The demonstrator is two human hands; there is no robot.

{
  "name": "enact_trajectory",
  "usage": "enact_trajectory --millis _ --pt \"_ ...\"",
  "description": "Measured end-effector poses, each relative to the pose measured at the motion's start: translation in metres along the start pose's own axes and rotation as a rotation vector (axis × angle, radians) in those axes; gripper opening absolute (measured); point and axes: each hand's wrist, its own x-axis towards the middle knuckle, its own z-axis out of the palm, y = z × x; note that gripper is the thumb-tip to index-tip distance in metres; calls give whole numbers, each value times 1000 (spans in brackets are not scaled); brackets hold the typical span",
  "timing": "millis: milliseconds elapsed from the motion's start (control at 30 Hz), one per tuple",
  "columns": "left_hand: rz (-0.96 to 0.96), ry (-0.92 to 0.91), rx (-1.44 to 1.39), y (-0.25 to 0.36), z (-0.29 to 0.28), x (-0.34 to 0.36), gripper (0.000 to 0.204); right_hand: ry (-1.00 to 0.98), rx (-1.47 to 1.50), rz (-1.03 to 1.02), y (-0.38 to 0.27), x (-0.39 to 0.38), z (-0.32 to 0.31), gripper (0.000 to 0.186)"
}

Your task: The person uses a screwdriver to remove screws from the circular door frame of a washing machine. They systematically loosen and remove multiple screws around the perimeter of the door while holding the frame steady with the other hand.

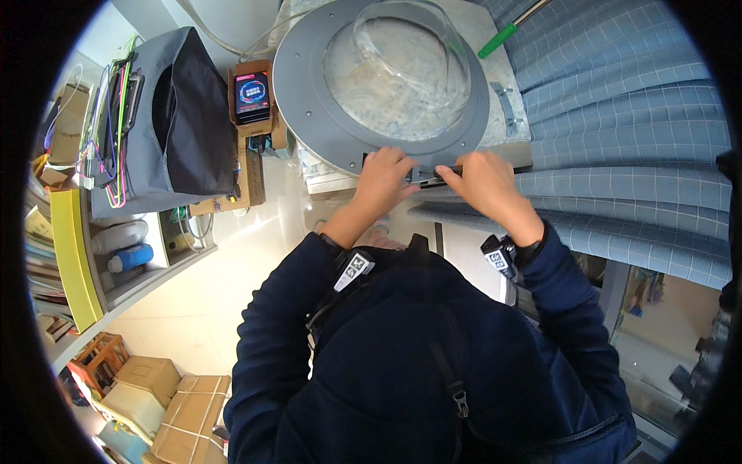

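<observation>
Blue checked curtain (618, 116) fills the right of a bright, cluttered room, and in the head view one round grey cover (303, 100), fitted with one clear dome (394, 73), sits just ahead of the wearer, its far edge meeting the top of the view. Two bare hands are at its near rim: the left hand (381, 183) is half-curled over the edge, and whether it grips anything cannot be told, while the right hand (488, 188) is closed around one small dark piece (457, 168), mostly hidden by the fingers. One green-handled tool (498, 41) lies beyond, its shaft cut off, and one blue bottle (133, 257) rests on the left.
</observation>
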Motion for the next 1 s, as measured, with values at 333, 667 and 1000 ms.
enact_trajectory --millis 333,667,1000 --pt "177 31 -218 -17 20 23 16 -523 -212 31 -18 49 -23 39" --pt "210 -46 -325 -10 12 27 13 -421 -437 -350 -4 41 -17 32" --pt "284 27 -217 -17 21 28 7 -418 -594 -848 0 50 -5 30"
